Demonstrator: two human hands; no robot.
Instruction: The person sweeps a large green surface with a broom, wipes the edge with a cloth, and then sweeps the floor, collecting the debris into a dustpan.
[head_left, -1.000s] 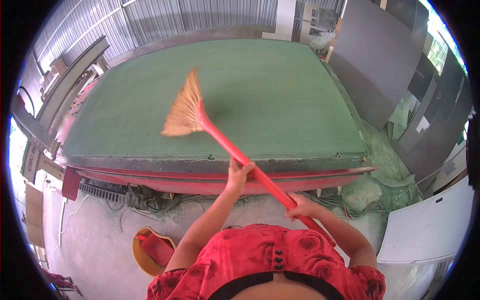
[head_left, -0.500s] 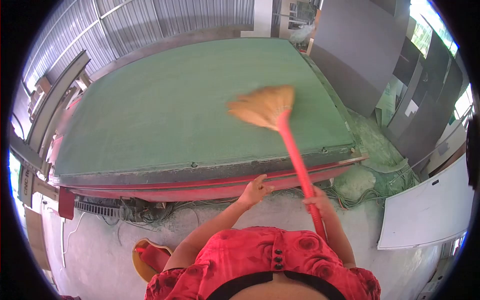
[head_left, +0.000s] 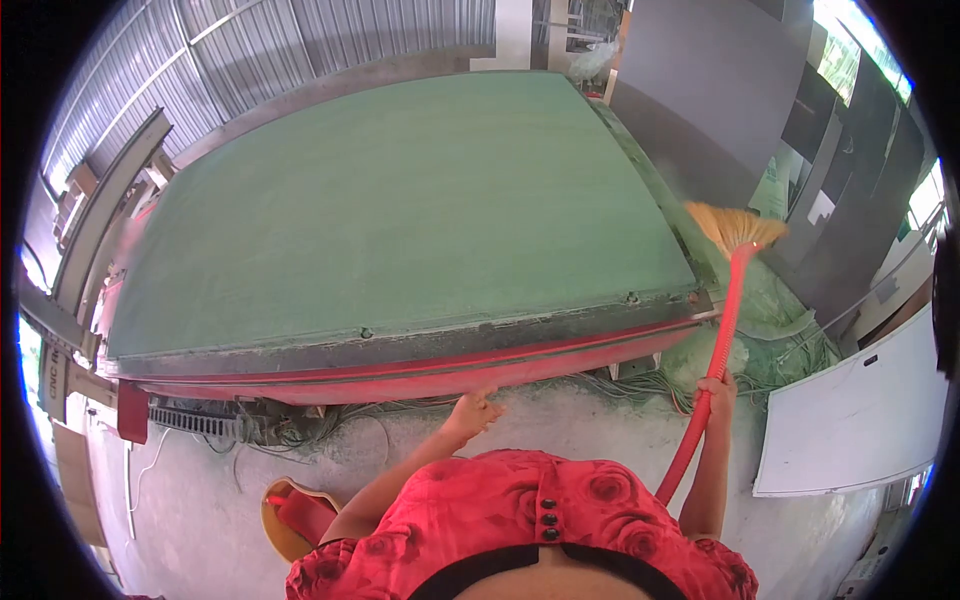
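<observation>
My right hand is closed around the red handle of a broom, which stands up at a slight tilt on my right. The broom's fanned straw head is past the right edge of a large machine bed with a dusty green top. My left hand hangs in front of the bed's red front side, holding nothing, its fingers loosely bent and apart. Dust lies over the bed's top.
A yellow container with red things inside sits on the floor at lower left. Cables run along the bed's foot. A white panel leans at right, and large grey sheets stand behind. A metal gantry stands left.
The broom has swung right, from over the green top to beyond the bed's right edge. My right hand moved right with it; my left hand dropped slightly left and nearer to me.
</observation>
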